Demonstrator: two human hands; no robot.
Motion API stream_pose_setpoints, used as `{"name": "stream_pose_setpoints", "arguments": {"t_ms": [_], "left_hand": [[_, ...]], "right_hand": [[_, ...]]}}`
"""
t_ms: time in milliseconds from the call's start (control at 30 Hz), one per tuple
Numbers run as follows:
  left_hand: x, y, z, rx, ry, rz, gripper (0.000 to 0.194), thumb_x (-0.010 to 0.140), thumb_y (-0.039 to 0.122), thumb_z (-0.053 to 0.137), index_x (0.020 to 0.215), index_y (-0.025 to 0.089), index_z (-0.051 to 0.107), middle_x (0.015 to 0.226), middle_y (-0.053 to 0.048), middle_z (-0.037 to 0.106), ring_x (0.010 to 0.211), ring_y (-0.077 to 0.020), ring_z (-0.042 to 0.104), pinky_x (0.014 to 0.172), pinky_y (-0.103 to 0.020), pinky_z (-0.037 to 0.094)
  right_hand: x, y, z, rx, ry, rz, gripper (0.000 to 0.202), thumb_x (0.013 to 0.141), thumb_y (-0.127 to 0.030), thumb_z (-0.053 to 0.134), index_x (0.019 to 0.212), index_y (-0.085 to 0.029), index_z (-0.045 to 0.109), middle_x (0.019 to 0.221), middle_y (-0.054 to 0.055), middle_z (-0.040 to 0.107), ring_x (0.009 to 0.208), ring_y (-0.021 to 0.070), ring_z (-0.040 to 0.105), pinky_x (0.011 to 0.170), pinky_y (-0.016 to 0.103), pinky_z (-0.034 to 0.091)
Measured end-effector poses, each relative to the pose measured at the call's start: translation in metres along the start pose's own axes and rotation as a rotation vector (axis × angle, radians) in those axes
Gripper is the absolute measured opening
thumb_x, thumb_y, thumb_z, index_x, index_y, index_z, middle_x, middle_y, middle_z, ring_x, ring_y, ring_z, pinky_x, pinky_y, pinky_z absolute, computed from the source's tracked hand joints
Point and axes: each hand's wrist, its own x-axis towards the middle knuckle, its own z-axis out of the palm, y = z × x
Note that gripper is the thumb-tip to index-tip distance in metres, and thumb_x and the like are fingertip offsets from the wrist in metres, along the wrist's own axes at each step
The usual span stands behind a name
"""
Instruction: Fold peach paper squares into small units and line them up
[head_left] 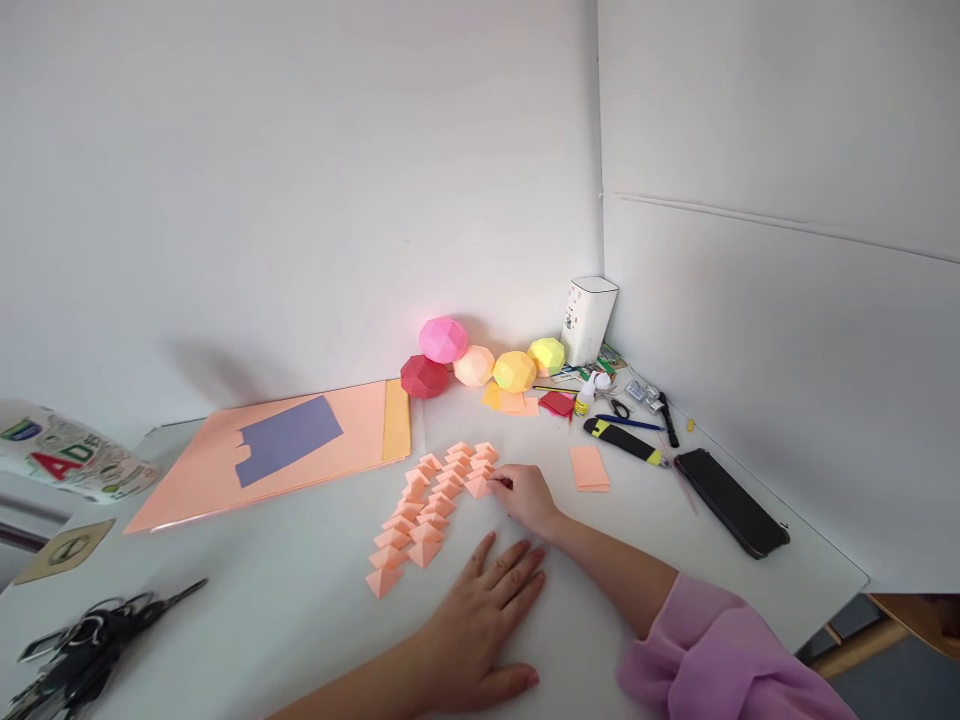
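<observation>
Folded peach paper pieces (425, 550), each with a raised pointed shape, lie overlapping in slanting rows on the white table (285, 620). My right hand (529, 497) is closed in a pinch at the near end of the right-hand row. Its fingertips are on the edge of a folded paper piece (478, 486) there. Palm down on the table, my left hand (484, 620) lies open with fingers spread, just in front of the rows and holding nothing.
Faceted paper balls (442, 340) sit against the back wall. Peach sheets (180, 470) lie left, flat peach squares (589, 468) right. Also right are a utility knife (626, 441), glue bottle (584, 394) and black phone (731, 500). Keys (94, 640) and a bottle (71, 455) are at left.
</observation>
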Motion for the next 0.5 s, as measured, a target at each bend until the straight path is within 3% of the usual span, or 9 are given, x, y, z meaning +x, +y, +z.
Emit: {"name": "stream_pose_setpoints", "arguments": {"t_ms": [300,400,500], "left_hand": [[0.000,-0.001,0.004,0.038,0.009,0.010,0.076,0.085,0.057,0.042,0.146,0.023,0.011,0.151,-0.011,0.017,0.137,-0.0354,0.016,0.107,-0.062,0.001],[-0.001,-0.002,0.005,0.059,0.019,0.020,0.076,0.085,0.056,0.042,0.146,0.023,0.010,0.151,-0.011,0.016,0.137,-0.0350,0.017,0.108,-0.061,0.003],[-0.001,-0.002,0.006,0.072,0.017,0.027,0.075,0.086,0.054,0.042,0.146,0.023,0.010,0.151,-0.011,0.016,0.138,-0.0341,0.016,0.108,-0.060,0.003]], "right_hand": [[-0.010,0.005,-0.001,0.064,0.025,-0.107,0.017,0.082,-0.019,0.051,0.074,-0.016,0.065,0.059,-0.002,0.060,0.047,0.0105,0.052,0.051,0.021,0.041],[-0.019,0.012,-0.023,-0.056,0.082,-0.257,0.014,0.082,-0.015,0.052,0.075,-0.017,0.065,0.070,0.002,0.064,0.062,0.0134,0.058,0.058,0.023,0.045],[-0.030,0.029,-0.060,-0.403,0.185,-0.377,0.018,0.083,-0.013,0.049,0.079,-0.017,0.065,0.082,0.007,0.064,0.080,0.0199,0.057,0.072,0.031,0.047]]}}
